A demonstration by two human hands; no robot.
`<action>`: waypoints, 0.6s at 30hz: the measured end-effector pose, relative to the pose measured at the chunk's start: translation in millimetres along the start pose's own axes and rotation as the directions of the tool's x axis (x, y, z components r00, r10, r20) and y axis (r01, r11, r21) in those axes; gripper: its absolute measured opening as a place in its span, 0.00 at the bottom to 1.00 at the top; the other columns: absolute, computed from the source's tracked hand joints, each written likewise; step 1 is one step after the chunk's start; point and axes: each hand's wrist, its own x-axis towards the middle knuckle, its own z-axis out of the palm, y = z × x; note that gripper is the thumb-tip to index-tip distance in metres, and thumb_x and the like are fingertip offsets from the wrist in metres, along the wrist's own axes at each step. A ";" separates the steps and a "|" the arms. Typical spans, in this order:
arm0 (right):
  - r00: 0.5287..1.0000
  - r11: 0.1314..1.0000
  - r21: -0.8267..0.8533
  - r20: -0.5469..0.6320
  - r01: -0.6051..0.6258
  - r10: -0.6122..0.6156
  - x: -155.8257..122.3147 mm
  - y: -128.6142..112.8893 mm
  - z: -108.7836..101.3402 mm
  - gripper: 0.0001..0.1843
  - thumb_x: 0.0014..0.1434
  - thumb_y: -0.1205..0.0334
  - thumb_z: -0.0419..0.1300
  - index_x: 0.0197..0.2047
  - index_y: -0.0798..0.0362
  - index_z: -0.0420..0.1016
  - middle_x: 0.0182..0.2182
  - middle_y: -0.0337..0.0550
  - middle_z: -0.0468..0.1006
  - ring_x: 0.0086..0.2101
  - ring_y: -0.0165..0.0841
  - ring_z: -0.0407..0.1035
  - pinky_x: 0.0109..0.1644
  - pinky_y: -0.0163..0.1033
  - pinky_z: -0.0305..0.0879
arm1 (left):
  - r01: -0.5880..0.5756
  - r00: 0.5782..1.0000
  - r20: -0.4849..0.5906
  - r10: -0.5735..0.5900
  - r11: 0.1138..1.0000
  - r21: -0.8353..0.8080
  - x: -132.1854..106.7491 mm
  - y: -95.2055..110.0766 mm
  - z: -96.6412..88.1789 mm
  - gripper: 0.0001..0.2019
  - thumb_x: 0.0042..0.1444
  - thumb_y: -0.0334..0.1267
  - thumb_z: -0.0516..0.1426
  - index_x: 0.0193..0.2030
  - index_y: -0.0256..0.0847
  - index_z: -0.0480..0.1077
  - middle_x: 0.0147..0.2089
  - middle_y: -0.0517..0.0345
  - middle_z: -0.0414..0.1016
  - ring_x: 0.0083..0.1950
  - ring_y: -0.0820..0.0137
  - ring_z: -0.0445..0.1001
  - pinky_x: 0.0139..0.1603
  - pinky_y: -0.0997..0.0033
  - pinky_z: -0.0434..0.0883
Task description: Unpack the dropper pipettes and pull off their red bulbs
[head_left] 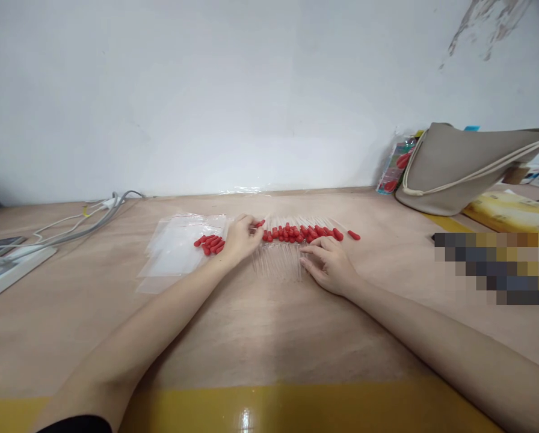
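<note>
My left hand (243,236) is closed, with a small red rounded piece (260,224) pinched at its fingertips. Just right of it, a row of similar red pieces (292,233) lies across a spread of thin clear sticks (274,261). More red pieces (210,243) rest left of my left wrist, on a stack of clear plastic bags (170,252). My right hand (329,264) is at the right end of the near sticks, its thumb and fingers curled together around what looks like one thin clear stick. A single red piece (354,235) lies apart at the right.
A taupe bag (459,162) with a cord leans at the back right, beside a colourful plastic package (393,165). Grey and white cables (102,210) and a white device (17,270) are on the left. The wall (251,102) bounds the brown-covered table (233,337).
</note>
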 end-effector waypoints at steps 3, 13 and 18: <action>0.998 1.000 0.026 -0.067 -0.006 0.008 0.3 -1.4 -1.1 0.14 0.55 0.62 0.56 0.45 0.53 0.71 0.36 0.48 0.70 0.39 0.38 0.65 0.44 0.47 0.65 | -0.028 0.999 -0.026 0.025 0.991 -0.130 -20.9 5.0 -16.2 0.08 0.50 0.32 0.51 0.37 0.36 0.69 0.41 0.52 0.70 0.39 0.69 0.74 0.37 0.71 0.73; 0.967 0.965 -0.064 0.051 0.253 -0.250 3.4 -7.5 1.0 0.22 0.58 0.57 0.54 0.55 0.55 0.65 0.53 0.50 0.68 0.56 0.40 0.58 0.58 0.50 0.58 | -0.153 0.957 0.160 0.241 0.892 -0.425 -69.2 3.8 -33.6 0.11 0.45 0.24 0.54 0.36 0.38 0.71 0.44 0.51 0.70 0.42 0.69 0.73 0.37 0.70 0.74; 0.957 0.957 -0.042 0.049 0.289 -0.286 7.7 -10.9 10.9 0.14 0.60 0.58 0.53 0.47 0.53 0.72 0.45 0.45 0.76 0.52 0.37 0.64 0.57 0.48 0.60 | -0.222 0.939 0.151 0.310 0.878 -0.425 -61.7 9.1 -31.2 0.10 0.45 0.25 0.53 0.35 0.37 0.71 0.41 0.50 0.72 0.40 0.69 0.73 0.35 0.71 0.73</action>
